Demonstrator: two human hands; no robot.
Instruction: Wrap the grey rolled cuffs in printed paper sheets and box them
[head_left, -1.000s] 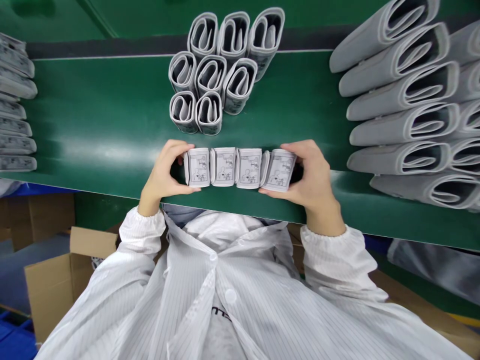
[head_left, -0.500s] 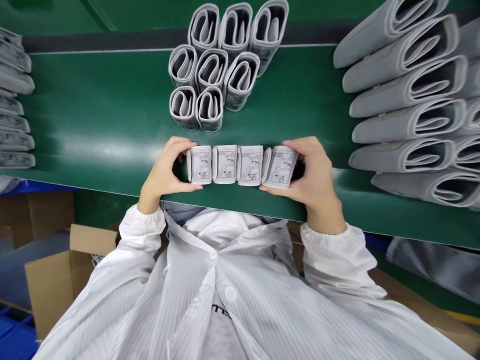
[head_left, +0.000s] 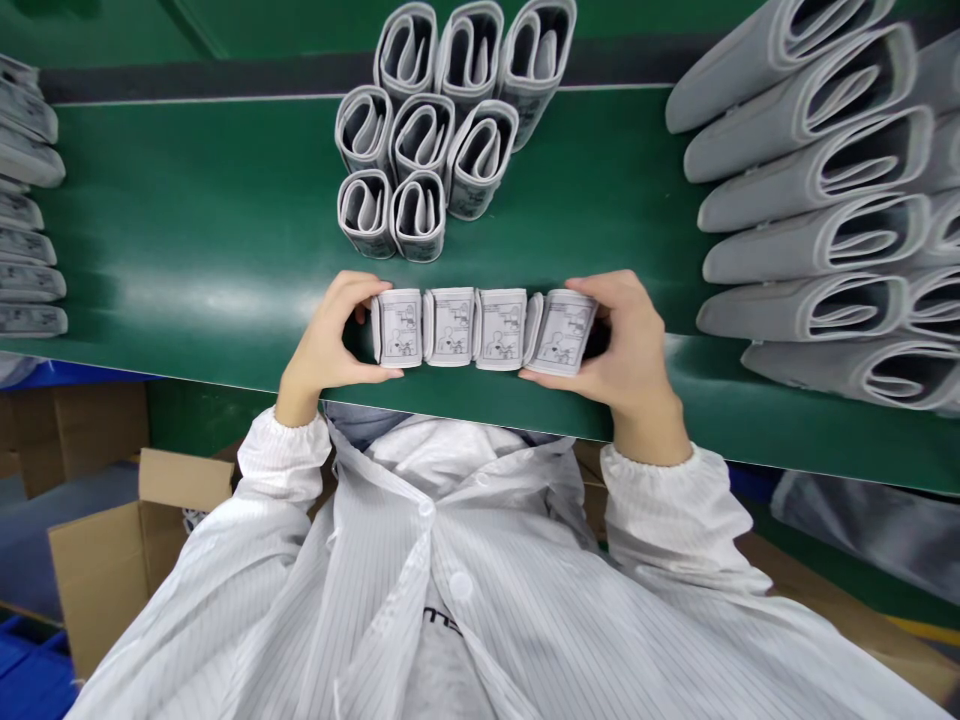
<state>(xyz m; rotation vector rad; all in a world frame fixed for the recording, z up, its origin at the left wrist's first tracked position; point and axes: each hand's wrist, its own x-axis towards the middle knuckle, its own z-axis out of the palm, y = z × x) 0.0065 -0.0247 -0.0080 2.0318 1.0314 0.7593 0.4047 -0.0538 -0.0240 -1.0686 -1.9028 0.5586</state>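
Several rolled grey blood pressure cuffs form a row near the front of the green work surface, printed diagrams facing up. My left hand [head_left: 326,338] is closed around the row's left end, with thumb and fingers at the near and far edges of the leftmost cuff [head_left: 400,328]. At the other end, my right hand [head_left: 634,345] grips the rightmost cuff [head_left: 562,332] in the same way. That cuff tilts slightly. Between them sit two more cuffs, a left one [head_left: 450,327] and a right one [head_left: 500,330], which neither hand's fingers visibly touch.
Beyond my hands, a group of rolled cuffs [head_left: 422,135] stands on end on the green table [head_left: 202,220]. Larger rolled cuffs [head_left: 810,230] are stacked at the right, and more cuffs [head_left: 26,245] at the left edge. An open cardboard box [head_left: 97,570] sits below, at the left.
Almost nothing differs. The whole view has shifted very slightly, while both hands keep their hold on the ends of the row.
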